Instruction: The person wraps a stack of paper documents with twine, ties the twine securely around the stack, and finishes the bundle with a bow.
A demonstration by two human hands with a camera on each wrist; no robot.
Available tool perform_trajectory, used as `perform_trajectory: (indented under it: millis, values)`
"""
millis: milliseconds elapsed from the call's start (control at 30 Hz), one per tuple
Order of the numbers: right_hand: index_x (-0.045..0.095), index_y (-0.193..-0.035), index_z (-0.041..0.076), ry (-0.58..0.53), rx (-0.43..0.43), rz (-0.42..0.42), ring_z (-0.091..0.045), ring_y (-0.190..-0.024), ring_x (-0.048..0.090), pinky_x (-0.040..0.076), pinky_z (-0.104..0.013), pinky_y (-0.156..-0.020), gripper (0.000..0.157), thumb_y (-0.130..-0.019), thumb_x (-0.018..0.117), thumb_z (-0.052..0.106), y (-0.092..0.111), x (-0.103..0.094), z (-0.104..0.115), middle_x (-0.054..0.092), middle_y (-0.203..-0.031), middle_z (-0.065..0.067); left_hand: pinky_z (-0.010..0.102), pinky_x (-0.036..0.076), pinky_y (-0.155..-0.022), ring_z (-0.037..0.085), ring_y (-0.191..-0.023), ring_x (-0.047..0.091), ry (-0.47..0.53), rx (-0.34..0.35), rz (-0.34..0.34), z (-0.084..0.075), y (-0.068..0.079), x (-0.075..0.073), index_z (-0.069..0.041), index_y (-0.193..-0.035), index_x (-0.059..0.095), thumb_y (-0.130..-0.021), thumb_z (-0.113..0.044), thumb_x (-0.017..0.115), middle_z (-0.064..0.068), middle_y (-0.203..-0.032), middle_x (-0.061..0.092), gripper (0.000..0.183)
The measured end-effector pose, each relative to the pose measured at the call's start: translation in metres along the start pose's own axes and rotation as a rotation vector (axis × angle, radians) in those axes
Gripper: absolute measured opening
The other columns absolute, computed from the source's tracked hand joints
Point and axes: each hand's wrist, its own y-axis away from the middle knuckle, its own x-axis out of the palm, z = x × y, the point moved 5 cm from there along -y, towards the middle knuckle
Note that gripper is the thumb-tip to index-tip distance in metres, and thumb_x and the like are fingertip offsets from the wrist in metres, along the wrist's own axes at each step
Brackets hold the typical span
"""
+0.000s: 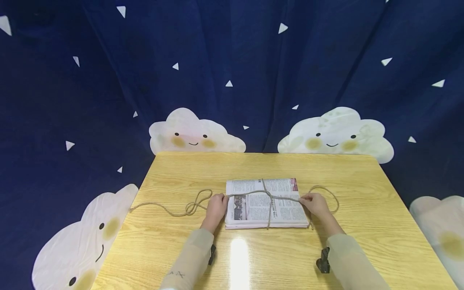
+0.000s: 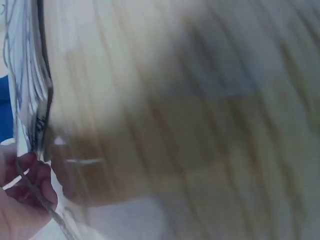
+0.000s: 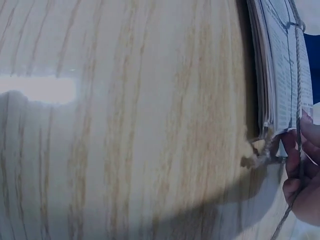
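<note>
A flat stack of folded newspapers [image 1: 254, 210] lies on the table. Brown cord [image 1: 286, 198] runs across its top from side to side and also from front to back, the two lines meeting near the middle. At the stack's left edge my left hand [image 1: 216, 210] pinches the cord, which passes over the fingers [image 2: 44, 187] in the left wrist view. My right hand [image 1: 316, 204] pinches the cord at the right edge; in the right wrist view it runs between thumb and fingers [image 3: 291, 155]. A frayed cord end [image 3: 257, 159] hangs by the stack's corner. The stack's underside is hidden.
Loose cord [image 1: 159, 204] trails leftward over the wooden table [image 1: 275, 257] to its left edge, with loops near my left hand. Another cord loop [image 1: 337, 199] curves right of my right hand. A dark blue curtain [image 1: 232, 52] with clouds hangs behind the table.
</note>
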Motion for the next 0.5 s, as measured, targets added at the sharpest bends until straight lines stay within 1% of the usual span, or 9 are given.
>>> perform_trajectory:
  millis: [133, 267, 333, 400, 500]
  values:
    - [0.065, -0.094, -0.007, -0.024, 0.029, 0.005, -0.023, -0.074, 0.057, 0.047, -0.032, -0.062, 0.028, -0.085, 0.063, 0.019, 0.0001, 0.0018, -0.0001, 0.063, -0.081, -0.013, 0.035, 0.047, -0.056, 0.024, -0.063, 0.055, 0.005, 0.013, -0.048, -0.0046, -0.0001, -0.0007, 0.000, -0.072, 0.061, -0.087, -0.010, 0.058, 0.010, -0.069, 0.055, 0.019]
    - [0.063, -0.095, -0.005, -0.043, 0.059, 0.003, -0.022, -0.073, 0.054, 0.045, -0.028, -0.059, 0.031, -0.084, 0.066, 0.024, 0.0014, 0.0019, 0.0004, 0.061, -0.080, -0.011, 0.036, 0.050, -0.062, 0.024, -0.072, 0.059, 0.015, -0.001, -0.072, -0.0055, -0.0008, -0.0003, 0.001, -0.083, 0.066, -0.087, -0.011, 0.060, 0.012, -0.078, 0.061, 0.014]
    - [0.063, -0.093, -0.004, -0.048, 0.058, 0.001, -0.020, -0.069, 0.051, 0.042, -0.027, -0.057, 0.030, -0.083, 0.067, 0.025, 0.0019, 0.0016, 0.0012, 0.058, -0.076, -0.009, 0.035, 0.050, -0.064, 0.023, -0.073, 0.059, 0.031, -0.002, -0.072, -0.0058, -0.0008, 0.0000, 0.000, -0.083, 0.066, -0.086, -0.011, 0.061, 0.011, -0.079, 0.062, 0.013]
    - [0.064, -0.090, -0.002, -0.043, 0.050, -0.001, -0.018, -0.066, 0.048, 0.040, -0.027, -0.054, 0.028, -0.083, 0.067, 0.025, 0.0016, 0.0017, 0.0014, 0.055, -0.073, -0.006, 0.035, 0.050, -0.064, 0.023, -0.073, 0.059, 0.042, 0.009, -0.077, -0.0062, -0.0006, 0.0004, 0.000, -0.080, 0.065, -0.085, -0.008, 0.062, 0.011, -0.078, 0.062, 0.010]
    - [0.066, -0.085, -0.002, -0.032, 0.027, -0.007, -0.016, -0.062, 0.045, 0.037, -0.026, -0.051, 0.026, -0.084, 0.066, 0.024, 0.0004, 0.0022, 0.0011, 0.053, -0.068, -0.004, 0.033, 0.049, -0.059, 0.021, -0.067, 0.055, 0.073, 0.014, -0.076, -0.0069, -0.0001, 0.0012, 0.001, -0.074, 0.061, -0.083, -0.002, 0.062, 0.010, -0.072, 0.057, 0.010]
